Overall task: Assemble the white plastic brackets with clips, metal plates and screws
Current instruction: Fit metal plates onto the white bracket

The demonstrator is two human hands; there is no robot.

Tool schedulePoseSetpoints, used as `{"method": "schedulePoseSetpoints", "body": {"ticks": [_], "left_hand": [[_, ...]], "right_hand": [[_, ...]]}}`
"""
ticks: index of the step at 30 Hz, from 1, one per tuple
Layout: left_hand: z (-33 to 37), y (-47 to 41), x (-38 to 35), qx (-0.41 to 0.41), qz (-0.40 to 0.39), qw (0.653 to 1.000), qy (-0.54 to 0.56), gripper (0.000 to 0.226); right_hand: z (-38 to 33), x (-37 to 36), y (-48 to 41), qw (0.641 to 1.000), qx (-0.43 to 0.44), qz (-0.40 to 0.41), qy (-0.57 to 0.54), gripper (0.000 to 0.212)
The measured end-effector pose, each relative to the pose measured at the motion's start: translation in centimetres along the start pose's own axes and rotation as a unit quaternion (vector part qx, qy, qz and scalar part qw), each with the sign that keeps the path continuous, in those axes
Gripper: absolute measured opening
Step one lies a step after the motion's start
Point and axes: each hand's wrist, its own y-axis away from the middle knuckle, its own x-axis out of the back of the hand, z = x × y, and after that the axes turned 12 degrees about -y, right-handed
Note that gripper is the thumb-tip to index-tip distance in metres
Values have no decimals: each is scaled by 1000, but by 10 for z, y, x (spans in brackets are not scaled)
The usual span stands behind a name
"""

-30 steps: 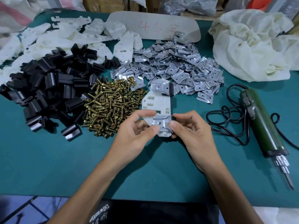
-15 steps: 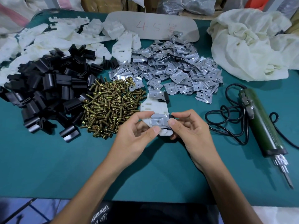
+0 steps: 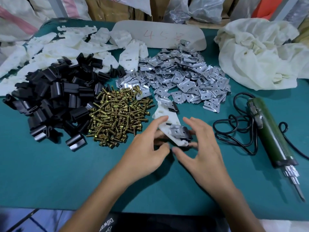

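We see both forearms reach in from the near edge of the green table point(image 3: 50, 164), the hands meeting just right of the pile of screws point(image 3: 117, 118). The left hand point(image 3: 147, 153) holds the white bracket point(image 3: 168, 120), forefinger on its left edge and thumb curled below it. The right hand point(image 3: 202, 148) arches over the bracket's near end with its fingers spread and bent. Blur keeps us from telling whether its grip is closed or released. A metal plate point(image 3: 178, 131) sits on that near end.
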Motion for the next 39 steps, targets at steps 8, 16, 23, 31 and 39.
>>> {"method": "schedulePoseSetpoints", "body": {"ticks": [8,16,23,31,39], "left_hand": [[7,-38,30,-132,143,899,-392,48],[36,-53,52,-268,97,890,-356,19],[44,-36,65,-89,-117,971,-189,25],[21,-45,60,-20,-211,968,-137,28],[9,-54,44,19,-142,986,-86,13]], "right_hand": [[7,-2,-8,992,16,124,-7,79],[7,16,-7,965,-23,147,-216,71],[10,45,12,953,-57,103,-279,74],[12,42,22,954,-91,130,-253,53],[11,38,19,962,-106,134,-215,34]]}}
